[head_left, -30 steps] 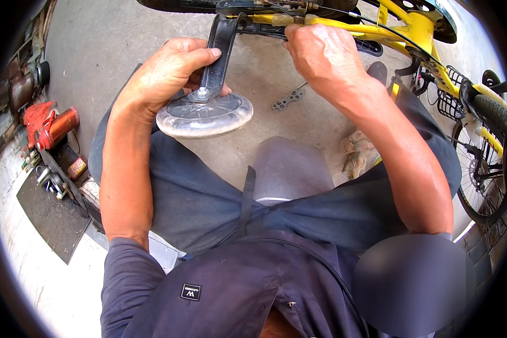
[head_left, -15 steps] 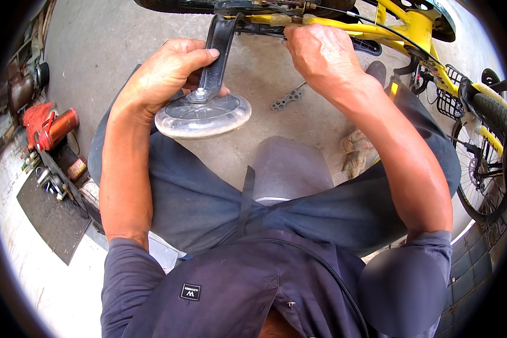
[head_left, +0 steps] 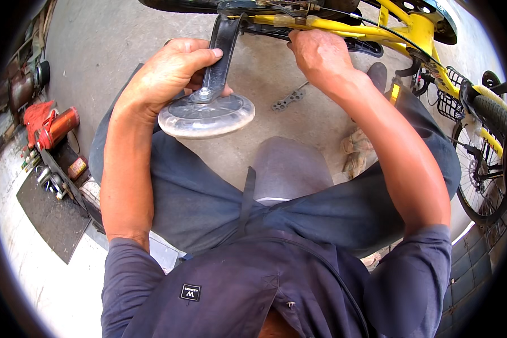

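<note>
My left hand [head_left: 172, 70] is closed around the black bracket [head_left: 224, 53] of a training wheel, its thumb lying on the bracket's face. The clear plastic wheel [head_left: 208, 119] hangs at the near end, bolted on. At its far end the bracket meets the hub area of a yellow bicycle [head_left: 343, 26]. My right hand [head_left: 323, 55] is just below the yellow frame tube, fingers curled together. Whatever it may hold is hidden behind the fingers. A flat multi-hole wrench [head_left: 288, 101] lies on the concrete floor between the hands.
A grey stool or block [head_left: 293, 166] stands between my knees. To the left are a red-orange cylinder [head_left: 60, 125], a red cloth [head_left: 36, 114] and assorted metal parts. Another bicycle's wheel [head_left: 479, 169] stands at the right. A shoe [head_left: 377, 73] shows beyond my right forearm.
The training wheel and my left hand have shifted slightly right. My right hand has come a little nearer and lower, away from the yellow tube.
</note>
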Demonstrator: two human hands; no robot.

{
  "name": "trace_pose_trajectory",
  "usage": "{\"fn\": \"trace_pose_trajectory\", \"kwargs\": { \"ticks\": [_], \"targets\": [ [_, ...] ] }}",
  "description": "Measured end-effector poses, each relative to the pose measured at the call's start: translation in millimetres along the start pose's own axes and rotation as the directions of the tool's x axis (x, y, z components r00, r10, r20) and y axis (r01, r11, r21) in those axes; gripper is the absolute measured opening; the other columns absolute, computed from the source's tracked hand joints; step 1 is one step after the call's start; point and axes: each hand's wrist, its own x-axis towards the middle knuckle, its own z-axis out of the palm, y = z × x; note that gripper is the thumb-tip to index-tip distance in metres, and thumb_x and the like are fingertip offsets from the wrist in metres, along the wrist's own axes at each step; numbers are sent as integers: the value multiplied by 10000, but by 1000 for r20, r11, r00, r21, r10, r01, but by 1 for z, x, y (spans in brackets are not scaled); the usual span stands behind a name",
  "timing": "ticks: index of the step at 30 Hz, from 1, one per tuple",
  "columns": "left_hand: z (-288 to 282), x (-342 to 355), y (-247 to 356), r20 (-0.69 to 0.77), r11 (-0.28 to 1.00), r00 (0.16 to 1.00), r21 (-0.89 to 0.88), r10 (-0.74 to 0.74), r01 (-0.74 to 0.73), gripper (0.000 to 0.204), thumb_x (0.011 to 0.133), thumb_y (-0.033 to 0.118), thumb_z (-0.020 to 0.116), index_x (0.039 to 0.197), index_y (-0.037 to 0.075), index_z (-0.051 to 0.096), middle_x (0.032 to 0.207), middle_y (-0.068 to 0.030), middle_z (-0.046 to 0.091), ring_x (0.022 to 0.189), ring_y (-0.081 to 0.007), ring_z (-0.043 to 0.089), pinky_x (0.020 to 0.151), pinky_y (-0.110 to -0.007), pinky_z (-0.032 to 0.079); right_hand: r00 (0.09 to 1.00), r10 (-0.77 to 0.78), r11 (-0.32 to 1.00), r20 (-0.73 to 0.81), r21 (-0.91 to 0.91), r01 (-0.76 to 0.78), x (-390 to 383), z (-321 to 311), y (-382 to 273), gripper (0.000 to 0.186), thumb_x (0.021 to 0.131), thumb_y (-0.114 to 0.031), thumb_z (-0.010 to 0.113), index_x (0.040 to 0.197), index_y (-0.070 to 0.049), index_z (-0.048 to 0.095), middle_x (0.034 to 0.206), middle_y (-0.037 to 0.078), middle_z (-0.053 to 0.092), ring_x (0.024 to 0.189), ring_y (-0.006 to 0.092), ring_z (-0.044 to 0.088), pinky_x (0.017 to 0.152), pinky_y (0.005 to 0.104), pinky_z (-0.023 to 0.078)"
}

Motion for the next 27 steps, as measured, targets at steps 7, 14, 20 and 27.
{"fn": "trace_pose_trajectory", "kwargs": {
  "ticks": [7, 14, 20, 27],
  "targets": [
    [2, -1, 4, 10, 1000, 1000, 12, -5, 5, 208, 950, 205, 583, 858, 25, 536, 766, -79, 622, 702, -208, 705, 652, -293, 575, 993, 94, 994, 71, 53, -98, 15, 16, 3, 233, 896, -224, 579, 868, -24, 697, 851, 208, 677, 826, 386, 659, 727, 455, 525],
    [2, -1, 3, 13, 1000, 1000, 15, 17, -17, 210, 951, 206, 581, 853, 26, 533, 765, -73, 618, 698, -204, 705, 642, -286, 572, 996, 19, 999, 87, 26, -22, -14, 3, 6, 145, 796, -100, 578, 846, -24, 691, 818, 206, 677, 813, 367, 670, 690, 441, 528],
    [0, 0, 3, 4, 1000, 1000, 17, -4, 4, 208, 953, 201, 572, 865, 15, 540, 768, -97, 631, 699, -203, 699, 667, -301, 570, 995, -63, 997, -81, 44, 67, -26, -6, 14, 172, 885, -187, 585, 899, -26, 642, 764, 194, 653, 790, 399, 633, 685, 484, 489],
    [-2, 2, -1, 29, 1000, 1000, 11, -6, 5, 221, 956, 200, 553, 902, -13, 569, 770, -149, 662, 694, -198, 685, 731, -323, 566, 991, -73, 992, -111, 94, 83, -27, -37, 0, 170, 880, -188, 602, 915, -26, 642, 738, 197, 642, 767, 401, 632, 684, 482, 490]
  ]
}}
